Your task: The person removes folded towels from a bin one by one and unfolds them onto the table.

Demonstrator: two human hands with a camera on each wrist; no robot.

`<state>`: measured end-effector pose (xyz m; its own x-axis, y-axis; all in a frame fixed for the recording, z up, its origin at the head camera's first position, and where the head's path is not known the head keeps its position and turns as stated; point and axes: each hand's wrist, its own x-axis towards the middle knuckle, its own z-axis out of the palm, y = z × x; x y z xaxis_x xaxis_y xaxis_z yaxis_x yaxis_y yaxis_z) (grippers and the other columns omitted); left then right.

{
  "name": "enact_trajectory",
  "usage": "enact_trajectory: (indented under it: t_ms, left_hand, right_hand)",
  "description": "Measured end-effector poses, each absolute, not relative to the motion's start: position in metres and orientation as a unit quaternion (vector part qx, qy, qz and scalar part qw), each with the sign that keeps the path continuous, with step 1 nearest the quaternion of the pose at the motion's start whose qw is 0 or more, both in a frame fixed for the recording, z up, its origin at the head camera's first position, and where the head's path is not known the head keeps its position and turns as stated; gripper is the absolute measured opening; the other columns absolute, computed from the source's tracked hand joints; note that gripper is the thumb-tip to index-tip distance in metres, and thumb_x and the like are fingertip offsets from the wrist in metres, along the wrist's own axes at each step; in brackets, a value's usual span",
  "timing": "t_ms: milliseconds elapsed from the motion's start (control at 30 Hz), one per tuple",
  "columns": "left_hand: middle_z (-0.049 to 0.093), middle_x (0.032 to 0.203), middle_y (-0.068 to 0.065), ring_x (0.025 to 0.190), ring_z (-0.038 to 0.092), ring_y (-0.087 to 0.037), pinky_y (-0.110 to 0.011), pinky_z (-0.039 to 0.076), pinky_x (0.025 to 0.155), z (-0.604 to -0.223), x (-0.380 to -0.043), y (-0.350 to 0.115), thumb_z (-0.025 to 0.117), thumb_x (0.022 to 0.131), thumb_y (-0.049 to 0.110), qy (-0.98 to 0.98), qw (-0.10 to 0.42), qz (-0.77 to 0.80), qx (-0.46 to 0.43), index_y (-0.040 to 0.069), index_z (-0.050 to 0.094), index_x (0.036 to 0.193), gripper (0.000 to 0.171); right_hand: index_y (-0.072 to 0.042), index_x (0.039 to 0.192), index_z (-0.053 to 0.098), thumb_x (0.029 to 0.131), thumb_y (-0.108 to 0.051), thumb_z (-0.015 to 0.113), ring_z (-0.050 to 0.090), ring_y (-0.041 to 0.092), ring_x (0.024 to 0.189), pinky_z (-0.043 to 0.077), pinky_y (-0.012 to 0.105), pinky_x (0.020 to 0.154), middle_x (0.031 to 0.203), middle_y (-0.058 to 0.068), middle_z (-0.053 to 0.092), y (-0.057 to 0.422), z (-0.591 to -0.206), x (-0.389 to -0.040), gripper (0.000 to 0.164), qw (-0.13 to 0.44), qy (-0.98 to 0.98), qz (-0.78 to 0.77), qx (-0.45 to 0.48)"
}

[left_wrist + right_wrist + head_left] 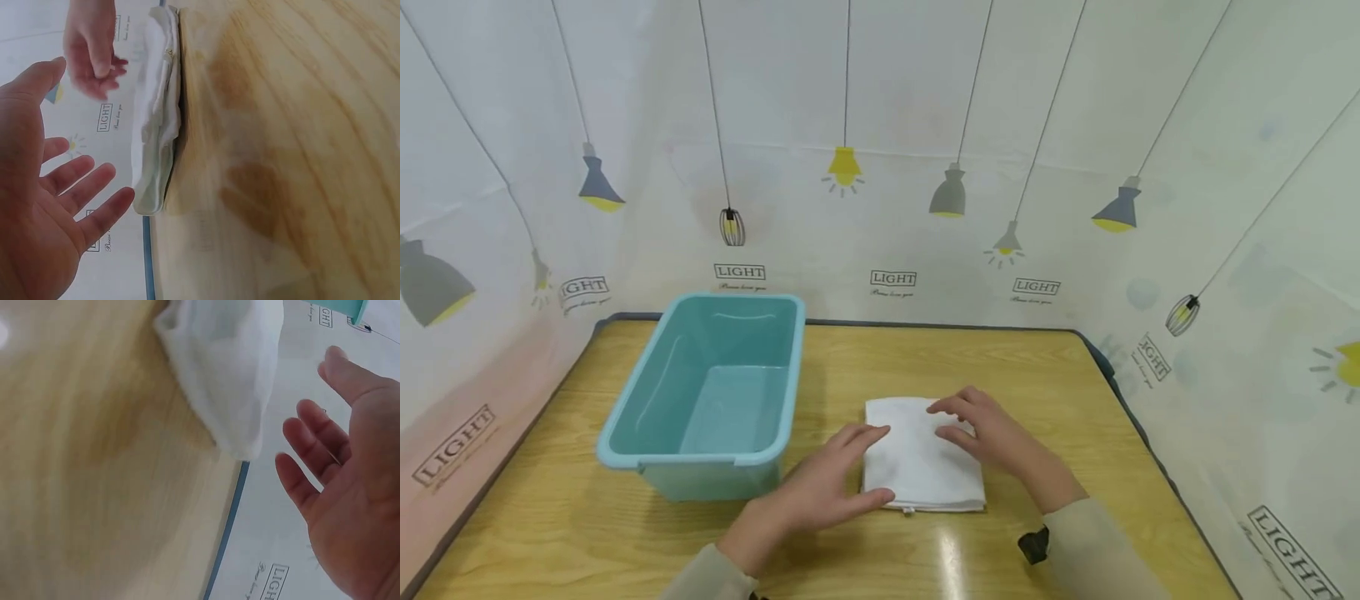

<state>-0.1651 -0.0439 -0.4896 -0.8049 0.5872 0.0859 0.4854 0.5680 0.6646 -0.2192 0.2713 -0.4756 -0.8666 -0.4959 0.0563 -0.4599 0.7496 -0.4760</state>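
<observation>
A folded white cloth (917,458) lies flat on the wooden table, its layered edge and a small tag facing the person. At its left side is the left hand (823,483), thumb and fingers spread apart and holding nothing. The right hand (988,433) hovers over the cloth's right side with loosely bent fingers, also holding nothing. In the left wrist view the stacked layers of the cloth (156,119) show from the side, beyond the left fingertips. The right wrist view has the right palm (356,475) facing the cloth (231,369), apart from it.
A light teal plastic basin (715,392) stands on the table to the left, close beside the left hand. The wooden table (1075,392) reaches back to a pale wall covering (910,208) printed with hanging lamps, which also rises along both sides.
</observation>
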Motion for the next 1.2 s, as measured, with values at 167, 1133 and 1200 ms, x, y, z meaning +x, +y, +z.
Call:
enact_trajectory:
  t_ms: [167,1133,1200]
  left_hand:
    - [0.055,0.157,-0.01,0.137,0.063,-0.03,-0.055,0.055,0.111,-0.494,-0.165,-0.046,0.073,0.105,0.052,0.873,0.066,0.368,0.313,0.014,0.045,0.168,0.078]
    - [0.065,0.143,-0.009,0.126,0.07,-0.031,-0.049,0.06,0.104,-0.513,-0.163,-0.063,0.078,0.104,0.038,0.84,0.079,0.43,0.321,0.01,0.057,0.158,0.064]
    - [0.065,0.142,-0.01,0.125,0.07,-0.032,-0.049,0.061,0.104,-0.513,-0.163,-0.063,0.078,0.104,0.037,0.837,0.078,0.433,0.325,0.009,0.058,0.157,0.063]
  right_hand:
    - [-0.024,0.134,0.075,0.111,-0.03,0.068,0.059,0.014,0.103,0.055,0.036,0.088,0.123,0.005,0.062,0.301,-0.478,-0.194,0.025,0.087,0.925,-0.271,-0.252]
    - [-0.024,0.118,0.086,0.104,-0.027,0.078,0.061,0.001,0.087,0.055,0.024,0.076,0.105,-0.006,0.076,0.334,-0.505,-0.174,0.017,0.15,0.88,-0.378,-0.246]
    - [-0.024,0.119,0.085,0.105,-0.03,0.076,0.064,0.001,0.09,0.056,0.024,0.078,0.108,-0.005,0.079,0.334,-0.505,-0.176,0.018,0.153,0.881,-0.388,-0.223]
